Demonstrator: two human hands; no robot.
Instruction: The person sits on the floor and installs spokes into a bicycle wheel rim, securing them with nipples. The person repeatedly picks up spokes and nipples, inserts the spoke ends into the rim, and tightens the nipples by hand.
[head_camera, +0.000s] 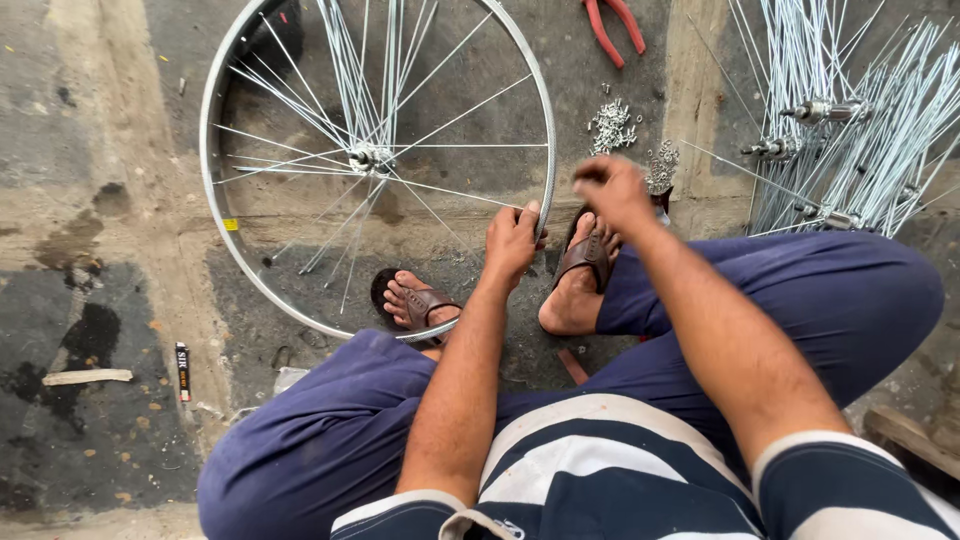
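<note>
Left hand (513, 240) is closing its grip on the near-right edge of the wheel rim (215, 110) lying on the floor; right hand (612, 192) is pinching something unseen, hovering just right, near the nipple pile (612, 124).

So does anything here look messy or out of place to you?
Yes. Inside the wheel rim, several spokes hang loose and crooked, not reaching the rim. Small metal nipples lie scattered on the floor. The left hand grips the rim; the right hand is blurred.
</note>
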